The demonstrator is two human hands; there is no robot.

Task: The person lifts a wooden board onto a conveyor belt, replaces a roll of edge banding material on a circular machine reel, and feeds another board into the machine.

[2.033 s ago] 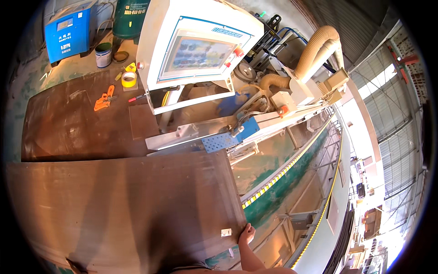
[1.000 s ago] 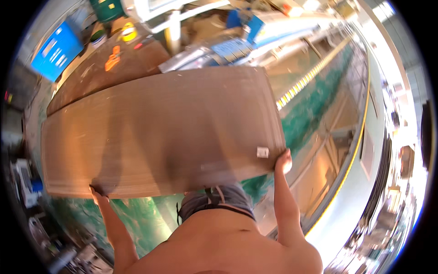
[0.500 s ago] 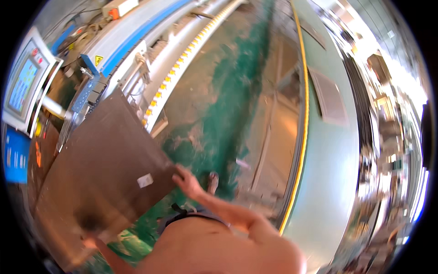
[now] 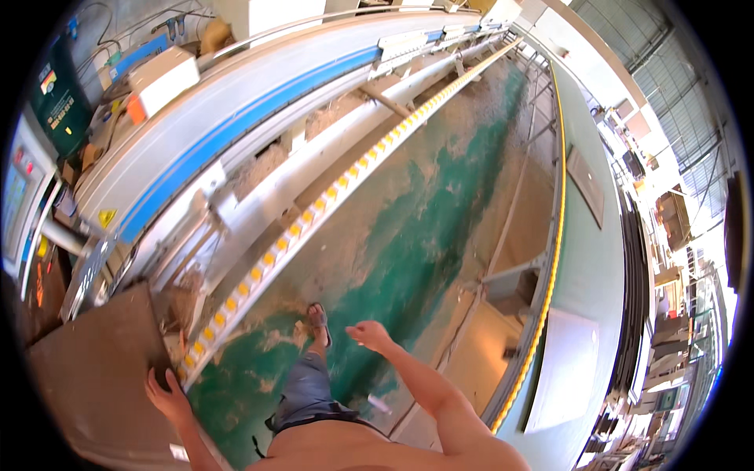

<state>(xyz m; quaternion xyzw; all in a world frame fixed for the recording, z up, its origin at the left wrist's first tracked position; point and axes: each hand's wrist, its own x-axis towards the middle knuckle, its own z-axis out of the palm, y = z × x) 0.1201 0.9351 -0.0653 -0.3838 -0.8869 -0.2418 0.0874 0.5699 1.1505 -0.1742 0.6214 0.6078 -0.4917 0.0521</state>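
Note:
A brown rectangular panel (image 4: 102, 377) lies at the lower left, its right edge beside the yellow-roller rail. My left hand (image 4: 166, 399) is at that edge, its fingers spread over the panel's surface; it does not appear to grip it. A white label shows partly below my left wrist. My right hand (image 4: 369, 336) is in the air over the green floor, away from the panel, with fingers curled in and nothing visible in them.
A long machine with a blue stripe (image 4: 259, 125) and a rail of yellow rollers (image 4: 314, 208) runs along my left. A control screen (image 4: 20, 196) stands far left. On my right, a long pale green table (image 4: 589, 275) carries a light panel (image 4: 569, 369) and a smaller one (image 4: 585, 188).
My right hand has let go of the brown panel and moved up and right. The panel sits lower left in view, and my left hand has shifted to its right edge. The view has turned.

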